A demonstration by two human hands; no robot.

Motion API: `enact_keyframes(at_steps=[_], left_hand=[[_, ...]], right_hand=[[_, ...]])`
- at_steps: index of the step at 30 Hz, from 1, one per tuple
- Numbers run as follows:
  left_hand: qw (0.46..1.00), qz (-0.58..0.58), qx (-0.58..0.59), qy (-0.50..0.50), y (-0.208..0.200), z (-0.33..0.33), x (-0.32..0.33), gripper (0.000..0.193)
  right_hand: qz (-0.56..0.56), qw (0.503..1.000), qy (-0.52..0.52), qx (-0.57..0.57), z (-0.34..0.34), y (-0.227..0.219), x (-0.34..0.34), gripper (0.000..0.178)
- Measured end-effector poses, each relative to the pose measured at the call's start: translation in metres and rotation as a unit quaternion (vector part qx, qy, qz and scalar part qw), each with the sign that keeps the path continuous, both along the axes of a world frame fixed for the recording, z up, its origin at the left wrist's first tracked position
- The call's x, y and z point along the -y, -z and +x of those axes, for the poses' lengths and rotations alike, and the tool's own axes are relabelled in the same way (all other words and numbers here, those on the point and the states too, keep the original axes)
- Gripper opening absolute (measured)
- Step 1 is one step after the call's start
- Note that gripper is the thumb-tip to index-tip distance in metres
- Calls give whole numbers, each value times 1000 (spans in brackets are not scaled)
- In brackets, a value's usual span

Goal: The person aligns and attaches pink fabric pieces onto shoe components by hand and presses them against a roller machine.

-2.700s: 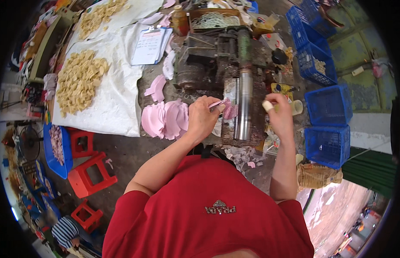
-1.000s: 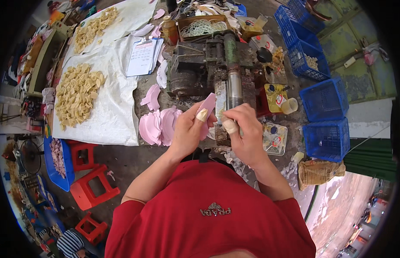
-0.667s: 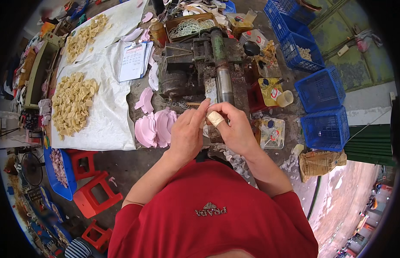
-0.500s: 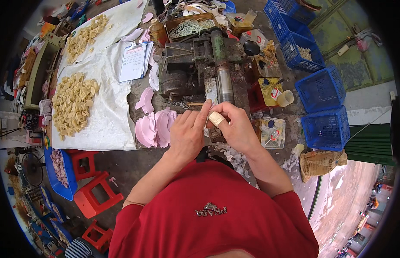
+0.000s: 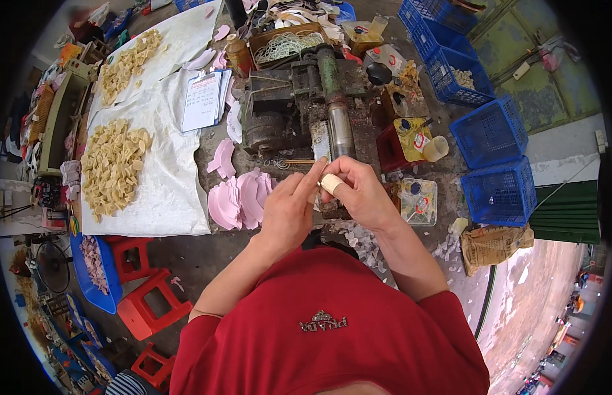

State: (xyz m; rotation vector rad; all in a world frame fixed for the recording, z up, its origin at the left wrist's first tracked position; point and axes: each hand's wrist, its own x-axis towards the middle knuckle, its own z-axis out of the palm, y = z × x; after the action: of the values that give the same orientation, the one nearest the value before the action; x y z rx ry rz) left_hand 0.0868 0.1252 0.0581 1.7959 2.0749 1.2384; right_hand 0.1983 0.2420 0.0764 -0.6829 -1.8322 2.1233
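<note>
My left hand (image 5: 289,209) and my right hand (image 5: 360,192) meet at the front of a dark, worn machine (image 5: 273,108), just below its shiny metal roller (image 5: 341,131). The left index finger points up toward the roller, its other fingers bent. My right thumb and fingers are pinched together against the left fingertips; a cream wrap (image 5: 331,183) goes around the thumb. Whatever lies between the fingertips is too small or hidden to make out. Left of my hands, pink curved pieces (image 5: 228,203) lie stacked, and a thin wooden stick (image 5: 299,161) rests behind them.
On a white sheet (image 5: 171,178) at left lie cream pieces (image 5: 115,168) in heaps, beside a clipboard (image 5: 202,105). Yellowish plastic containers (image 5: 418,204) stand right of the machine. Blue crates (image 5: 497,191) line the far right. Red stools (image 5: 151,306) and a blue tub (image 5: 98,289) are at lower left.
My hands stay joined at the machine's front with barely any shift of the fingers. The whole view has moved slightly.
</note>
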Motion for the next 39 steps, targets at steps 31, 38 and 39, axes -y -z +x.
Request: enact_keyframes(at_steps=[31, 38, 39], left_hand=[[992, 34, -122, -4, 1, -6, -8, 71], [999, 16, -51, 0, 1, -2, -5, 64], [1000, -6, 27, 7, -4, -1, -4, 60]], right_hand=[[7, 1000, -11, 19, 1, -14, -6, 9], [-14, 1000, 8, 10, -1, -14, -3, 9], [-29, 1000, 9, -4, 0, -12, -3, 9]])
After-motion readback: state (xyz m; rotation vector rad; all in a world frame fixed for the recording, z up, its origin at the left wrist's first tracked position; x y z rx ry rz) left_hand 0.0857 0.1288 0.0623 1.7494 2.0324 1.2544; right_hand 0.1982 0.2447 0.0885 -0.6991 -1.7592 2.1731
